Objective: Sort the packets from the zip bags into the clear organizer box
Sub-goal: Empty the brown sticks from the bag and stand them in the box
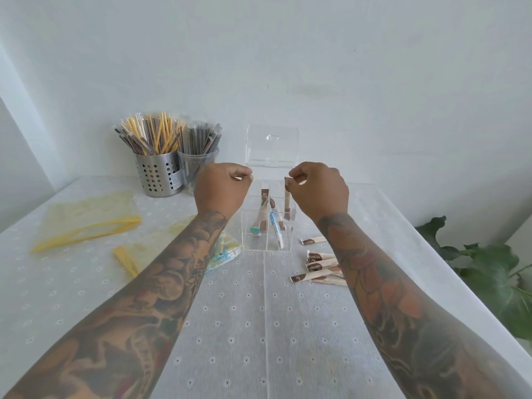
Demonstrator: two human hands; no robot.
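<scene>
Looks like a home or small café corner, hard to pin down. Worktop (259,326) under a white floral-dotted cloth, pushed against plain white walls. Perforated steel caddy (159,177) and clear cup (198,165) packed with wrapped straws or stirrers. Leafy houseplant (489,272) at right edge.

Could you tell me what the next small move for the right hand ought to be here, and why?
Probably lower and release. The right hand pinches the top of a beige stick packet hanging upright over the back right compartment of the clear organizer box, and similar packets lie waiting on the table.
</scene>
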